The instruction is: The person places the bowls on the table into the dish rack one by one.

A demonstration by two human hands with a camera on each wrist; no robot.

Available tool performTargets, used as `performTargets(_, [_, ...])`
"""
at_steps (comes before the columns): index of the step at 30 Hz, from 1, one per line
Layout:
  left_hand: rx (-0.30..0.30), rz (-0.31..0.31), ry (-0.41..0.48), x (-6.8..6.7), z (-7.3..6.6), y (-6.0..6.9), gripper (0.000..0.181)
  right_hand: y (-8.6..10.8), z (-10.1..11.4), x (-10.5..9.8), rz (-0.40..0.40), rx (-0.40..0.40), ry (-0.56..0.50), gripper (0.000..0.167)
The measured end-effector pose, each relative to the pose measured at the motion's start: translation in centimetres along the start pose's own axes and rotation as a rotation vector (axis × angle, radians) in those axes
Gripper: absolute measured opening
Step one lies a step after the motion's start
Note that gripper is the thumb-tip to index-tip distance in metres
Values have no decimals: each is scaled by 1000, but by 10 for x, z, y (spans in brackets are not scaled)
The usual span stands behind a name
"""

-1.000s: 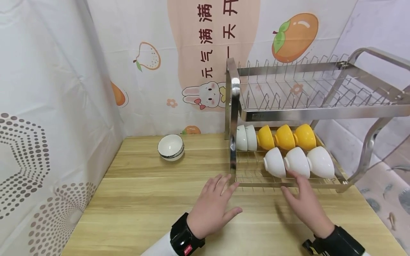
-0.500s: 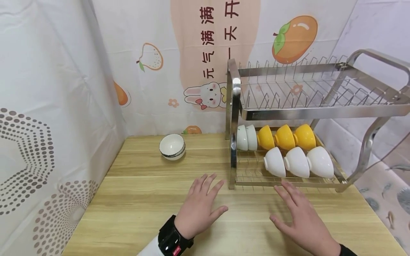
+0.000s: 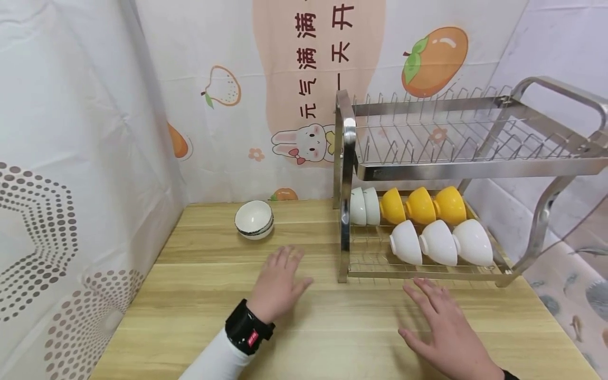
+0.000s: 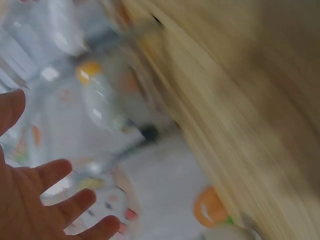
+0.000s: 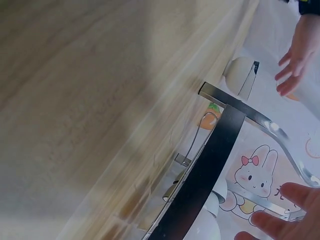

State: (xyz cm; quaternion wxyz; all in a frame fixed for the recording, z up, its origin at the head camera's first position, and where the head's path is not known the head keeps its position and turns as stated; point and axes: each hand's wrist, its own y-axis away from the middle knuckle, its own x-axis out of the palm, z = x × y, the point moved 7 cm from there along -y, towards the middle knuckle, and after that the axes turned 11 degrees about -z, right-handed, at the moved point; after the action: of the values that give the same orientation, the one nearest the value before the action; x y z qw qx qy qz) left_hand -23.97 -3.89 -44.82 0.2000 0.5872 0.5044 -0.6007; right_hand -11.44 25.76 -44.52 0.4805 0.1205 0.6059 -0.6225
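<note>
My left hand (image 3: 275, 287) hovers over the wooden table with its fingers spread and holds nothing. It is nearest to a small stack of white bowls (image 3: 254, 217) with dark rims, just beyond its fingertips. The left wrist view is blurred, but the hand (image 4: 40, 200) shows loose, parted fingers. My right hand (image 3: 444, 327), also holding nothing, is in front of the dish rack (image 3: 427, 275), fingers apart and not touching it. On the rack's lower tier lie three white bowls (image 3: 407, 244) in front, three yellow bowls (image 3: 420, 205) behind, and two pale bowls (image 3: 358, 206) at the left.
The rack's upper tier (image 3: 475, 168) has upright wire dividers and overhangs the bowls. A patterned cloth (image 3: 214, 158) hangs behind the wooden table (image 3: 214, 306). Another white curtain (image 3: 85, 132) closes off the left side.
My right hand has drawn back from the white bowls on the rack toward the front of the table. The left hand has moved left, away from the rack and closer to the bowl stack.
</note>
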Motion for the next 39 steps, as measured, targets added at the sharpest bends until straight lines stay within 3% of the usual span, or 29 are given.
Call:
performTargets(7, [-144,-95,-30,2,70,-41,69,8,0,-4,15,13,32,79])
performTargets(10, [-195,-141,-39,2,93,-52,66,11,-2,-5,26,29,44,80])
performTargets(15, [-225,-116,-90,12,121,-63,52,13,-2,-5,27,28,50,78])
performTargets(19, [-222,-75,-118,17,128,-68,32,13,-3,-5,33,29,62,78])
performTargets(22, [-216,-82,-124,15,130,-71,26,13,-3,-5,44,37,71,79])
performTargets(30, [-182,-140,-81,10,134,-78,23,10,-3,-4,61,64,79,78])
performTargets(39, [-188,-98,-23,10,141,-77,31,8,-4,-2,44,63,83,78])
